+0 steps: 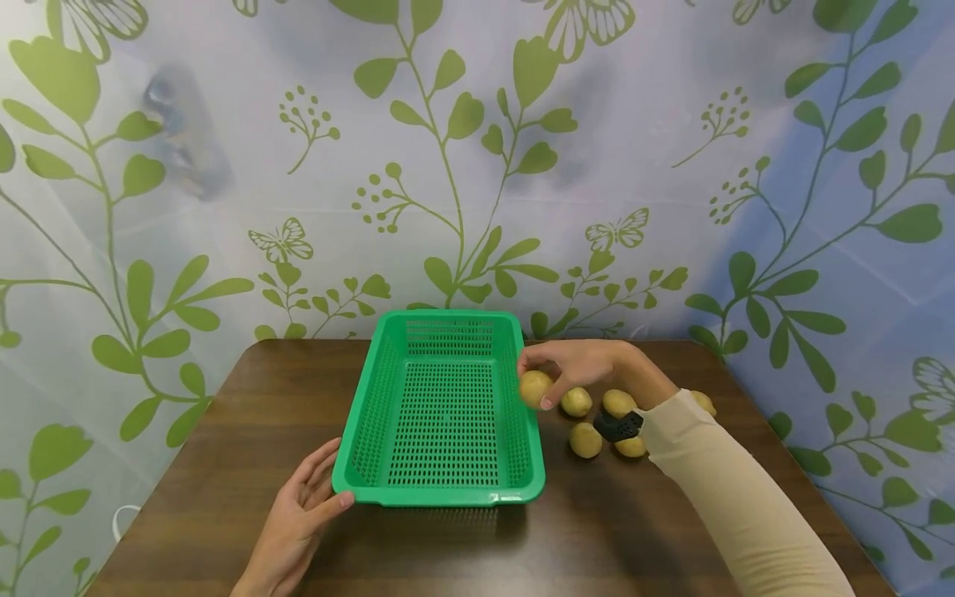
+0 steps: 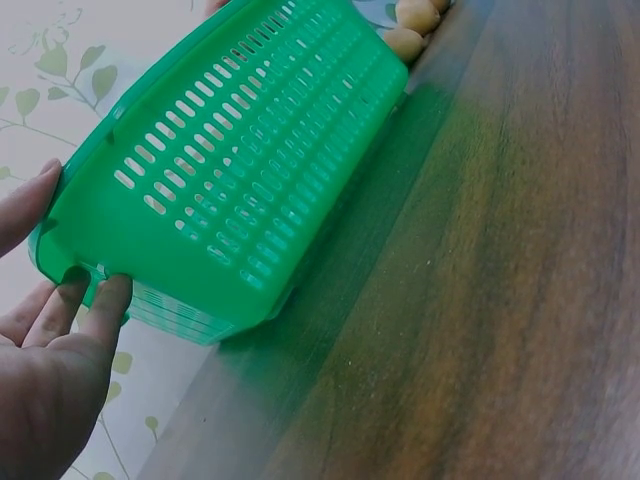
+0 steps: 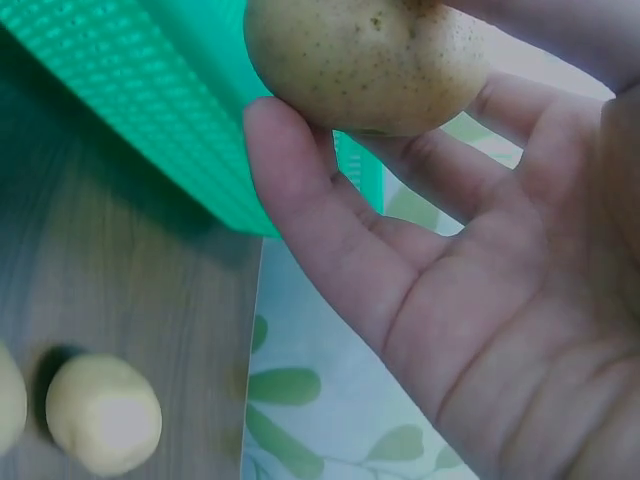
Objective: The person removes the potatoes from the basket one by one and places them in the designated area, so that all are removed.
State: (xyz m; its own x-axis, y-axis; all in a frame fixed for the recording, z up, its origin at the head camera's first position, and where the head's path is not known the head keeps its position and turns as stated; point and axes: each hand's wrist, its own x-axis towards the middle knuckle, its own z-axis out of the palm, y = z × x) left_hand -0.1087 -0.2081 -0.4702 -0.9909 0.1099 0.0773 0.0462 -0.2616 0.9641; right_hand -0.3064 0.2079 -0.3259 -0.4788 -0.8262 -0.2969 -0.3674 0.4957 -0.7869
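A green plastic basket [image 1: 445,496] with slotted walls and floor stands on the table, with nothing in it. My left hand [image 1: 298,510] holds its rim at the near left corner. The left wrist view shows the thumb [image 2: 32,205] at the rim and fingertips [image 2: 115,295] against the outer wall. At the basket's right edge, my right hand [image 1: 578,365] grips a yellowish-brown potato [image 3: 365,60] with small dark specks, raised above the table. Several more potatoes [image 1: 585,440] lie right of the basket, some partly hidden by the right wrist and sleeve.
The dark brown wooden table [image 1: 246,423] reaches back to a wall covering [image 1: 462,191] printed with green leaves and butterflies. A black strap piece [image 1: 619,425] sits at the right wrist. A white cord [image 1: 123,521] shows beyond the table's left edge.
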